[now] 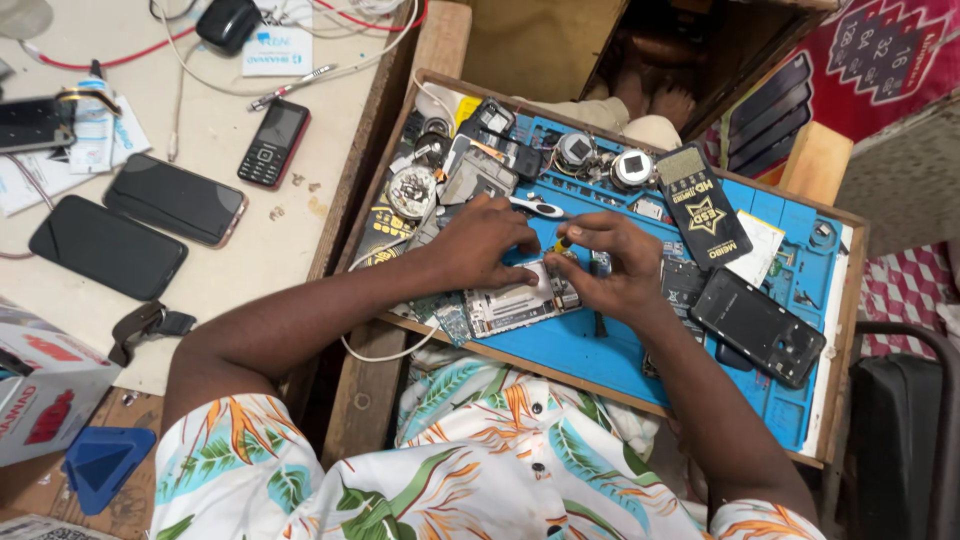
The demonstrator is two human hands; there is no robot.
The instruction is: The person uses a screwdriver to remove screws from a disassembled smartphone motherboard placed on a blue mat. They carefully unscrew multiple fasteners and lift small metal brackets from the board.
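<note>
Opened phone (515,300) lies in the centre of the frame on the blue repair mat (600,350), long axis running left-right with a slight tilt. Left hand (490,240) rests closed-fingered on its upper edge, pinning it. Right hand (610,265), at the phone's right end, grips a small yellow-handled screwdriver (562,241), tip pointing down at the phone.

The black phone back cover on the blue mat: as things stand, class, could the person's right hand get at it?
Probably yes. The black back cover lies uncovered on the blue mat, just beside the right hand, with nothing between them. The hand holds a small screwdriver, though.
</note>
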